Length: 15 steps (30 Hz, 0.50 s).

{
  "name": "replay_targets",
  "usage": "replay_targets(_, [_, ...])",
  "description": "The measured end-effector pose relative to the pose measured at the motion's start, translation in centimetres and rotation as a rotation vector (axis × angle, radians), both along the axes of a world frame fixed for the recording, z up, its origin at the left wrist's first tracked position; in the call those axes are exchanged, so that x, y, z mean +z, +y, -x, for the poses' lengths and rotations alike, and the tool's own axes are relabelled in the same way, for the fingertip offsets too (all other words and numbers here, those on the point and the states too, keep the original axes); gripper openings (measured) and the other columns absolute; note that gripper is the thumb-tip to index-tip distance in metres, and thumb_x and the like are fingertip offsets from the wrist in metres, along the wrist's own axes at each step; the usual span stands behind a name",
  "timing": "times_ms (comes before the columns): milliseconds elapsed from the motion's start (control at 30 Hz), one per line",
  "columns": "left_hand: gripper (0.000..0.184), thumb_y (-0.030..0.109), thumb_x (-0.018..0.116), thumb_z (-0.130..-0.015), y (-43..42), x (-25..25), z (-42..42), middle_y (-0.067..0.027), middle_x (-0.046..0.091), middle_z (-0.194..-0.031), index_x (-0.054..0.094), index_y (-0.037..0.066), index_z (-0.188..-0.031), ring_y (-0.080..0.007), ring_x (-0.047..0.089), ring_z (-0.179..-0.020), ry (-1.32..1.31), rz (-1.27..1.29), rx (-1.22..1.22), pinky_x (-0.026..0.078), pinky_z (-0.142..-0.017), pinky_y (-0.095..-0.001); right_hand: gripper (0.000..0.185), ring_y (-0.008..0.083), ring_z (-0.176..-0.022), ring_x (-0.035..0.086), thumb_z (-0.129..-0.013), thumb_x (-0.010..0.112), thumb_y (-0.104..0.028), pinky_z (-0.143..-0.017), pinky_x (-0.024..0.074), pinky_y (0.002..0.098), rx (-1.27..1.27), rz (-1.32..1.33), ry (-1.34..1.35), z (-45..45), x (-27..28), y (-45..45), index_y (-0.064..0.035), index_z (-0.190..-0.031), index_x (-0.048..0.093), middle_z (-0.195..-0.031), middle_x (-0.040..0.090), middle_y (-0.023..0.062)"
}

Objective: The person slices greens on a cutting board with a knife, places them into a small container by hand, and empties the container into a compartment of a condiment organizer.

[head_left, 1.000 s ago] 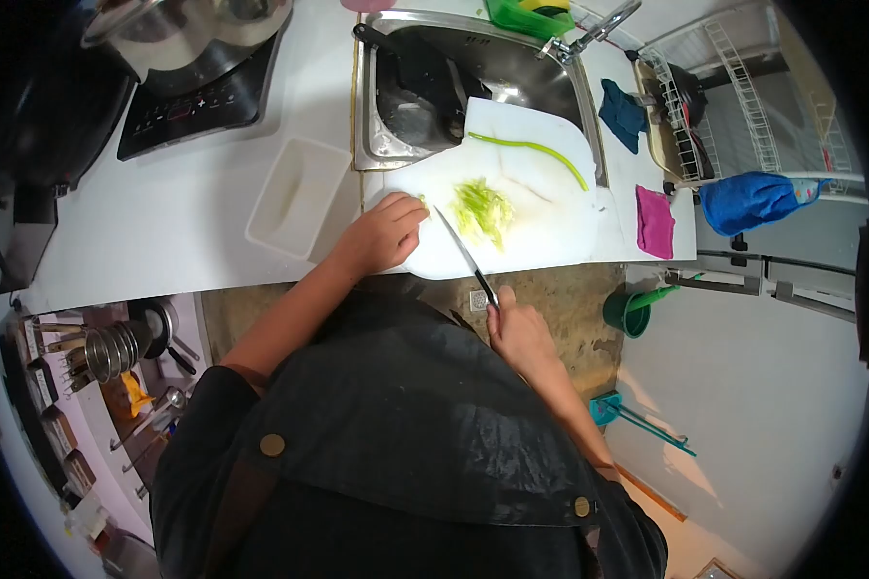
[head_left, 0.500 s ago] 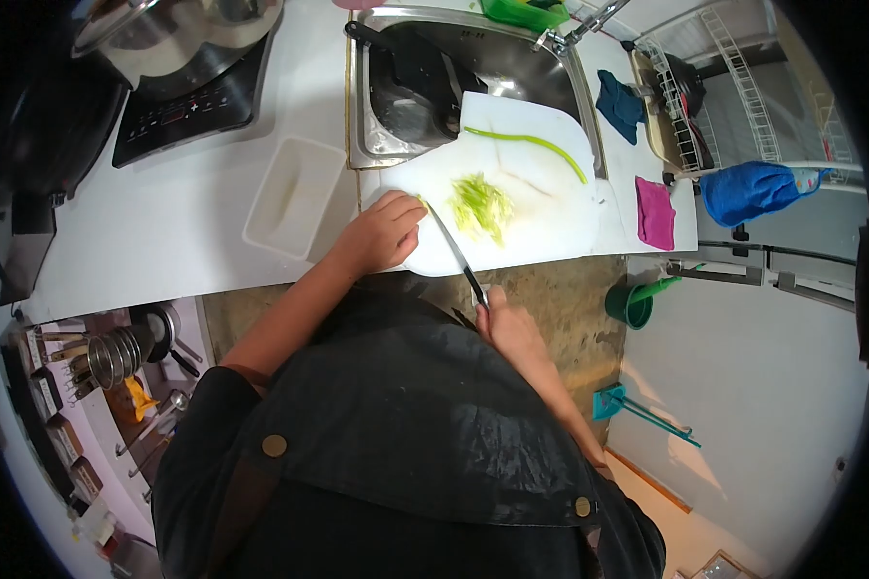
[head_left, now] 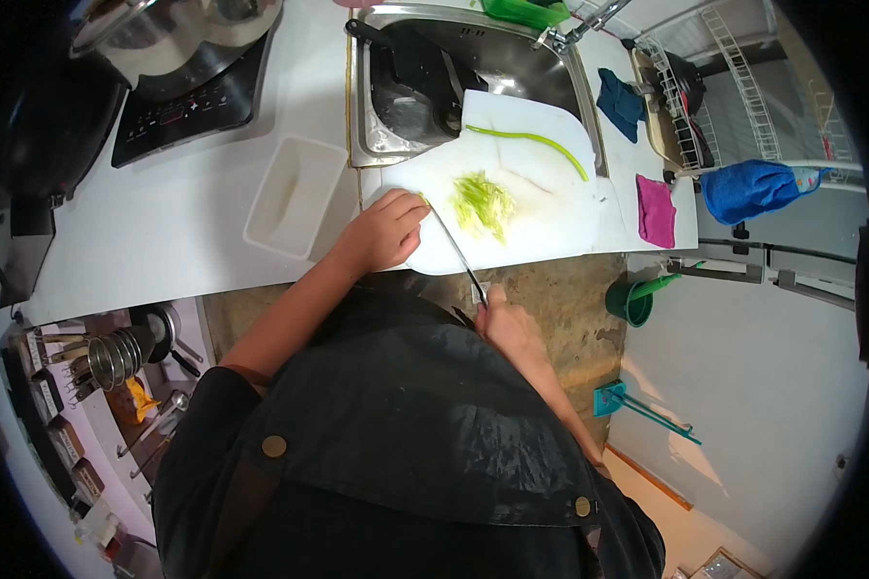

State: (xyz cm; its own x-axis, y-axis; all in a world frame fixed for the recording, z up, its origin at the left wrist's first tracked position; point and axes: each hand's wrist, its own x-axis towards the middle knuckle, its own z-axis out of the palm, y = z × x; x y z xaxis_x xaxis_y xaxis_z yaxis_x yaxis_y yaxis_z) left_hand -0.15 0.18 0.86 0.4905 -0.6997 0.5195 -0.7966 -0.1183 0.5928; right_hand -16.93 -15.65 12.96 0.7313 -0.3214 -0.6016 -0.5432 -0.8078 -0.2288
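Note:
My right hand (head_left: 512, 323) grips a knife (head_left: 460, 253) by its handle, below the front edge of the white cutting board (head_left: 560, 227). The blade slants up to the left, and its tip is close to the fingertips of my left hand (head_left: 386, 232). Those fingers are closed and pressed down at the board's left side, with a small bit of green showing at their tips. A heap of thin pale-green shreds (head_left: 483, 205) lies on the board to the right of the blade. Farther back, one long green stalk (head_left: 531, 138) curves across it.
The board overlaps the sink (head_left: 526, 72), which holds a black pan (head_left: 415, 72). A white plastic tray (head_left: 294, 198) sits left of my left hand. An induction cooker (head_left: 193, 111) bears a steel pot (head_left: 179, 39). Cloths, one pink (head_left: 655, 212), lie at right.
The knife blade has tilted slightly, now showing a thinner edge. My right hand has barely shifted; my left hand, the shreds and the stalk stay in place.

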Motion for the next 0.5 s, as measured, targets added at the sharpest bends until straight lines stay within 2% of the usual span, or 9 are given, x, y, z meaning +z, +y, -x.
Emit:
replay_targets(233, [0.032, -0.001, 0.062, -0.073, 0.0, 0.1, 0.0, -0.0155, 0.061, -0.108, 0.064, -0.003, -0.105, -0.0336, 0.058, -0.099, 0.028, 0.008, -0.003, 0.049, -0.087, -0.0402, 0.027, 0.0502, -0.086, 0.064, -0.098, 0.045, -0.025, -0.08, 0.0493, 0.0564, 0.016, 0.049, 0.057, -0.6, 1.3, 0.0, 0.0001, -0.105, 0.048, -0.086, 0.066, 0.0318])
replay_targets(500, [0.033, -0.001, 0.063, -0.073, 0.0, -0.1, 0.0, -0.0149, 0.062, -0.109, 0.064, -0.002, -0.106, -0.0337, 0.058, -0.101, 0.023, -0.018, 0.01, 0.049, -0.088, -0.0402, 0.028, 0.0497, -0.087, 0.064, -0.098, 0.045, -0.026, -0.079, 0.0489, 0.0571, 0.025, 0.018, -0.019, -3.0, -3.4, 0.0, 0.0002, -0.108, 0.048, -0.088, 0.065, 0.0325])
